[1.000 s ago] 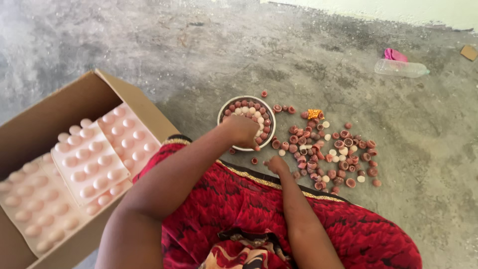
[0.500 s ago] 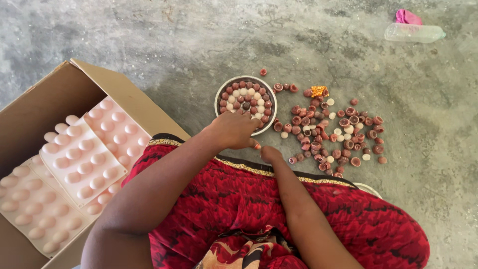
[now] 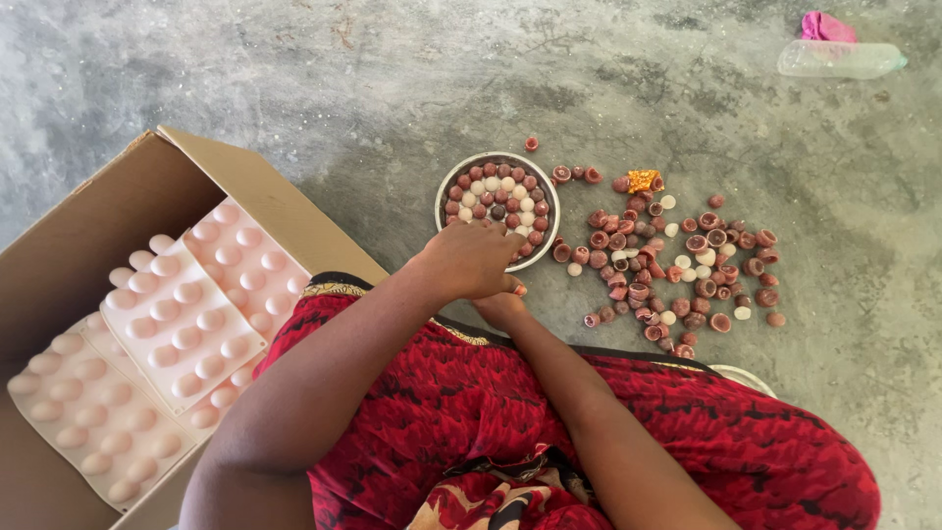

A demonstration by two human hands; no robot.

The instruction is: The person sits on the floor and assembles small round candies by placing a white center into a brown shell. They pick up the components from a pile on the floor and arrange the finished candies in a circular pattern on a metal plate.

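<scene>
My left hand (image 3: pixel 471 260) rests at the near edge of a round metal bowl (image 3: pixel 497 156), fingers curled downward. Just below it is my right hand (image 3: pixel 502 310), mostly hidden under the left; the two hands touch. Anything held between them is out of sight. The bowl holds several small reddish-brown and white round pieces (image 3: pixel 496 196). More of the same pieces (image 3: pixel 667 265) lie scattered on the concrete floor right of the bowl, with one orange piece (image 3: pixel 644 181) among them.
An open cardboard box (image 3: pixel 245 186) at left holds pink moulded trays (image 3: pixel 182 319) with rows of round bumps. A clear plastic bottle (image 3: pixel 839 59) and a pink scrap (image 3: pixel 826 26) lie far right. My red patterned garment (image 3: pixel 491 422) covers my lap. A white rim (image 3: pixel 746 375) shows beside it.
My left hand drew back from over the bowl towards me. My right hand left the scattered pieces and came in under the left, so the two now meet.
</scene>
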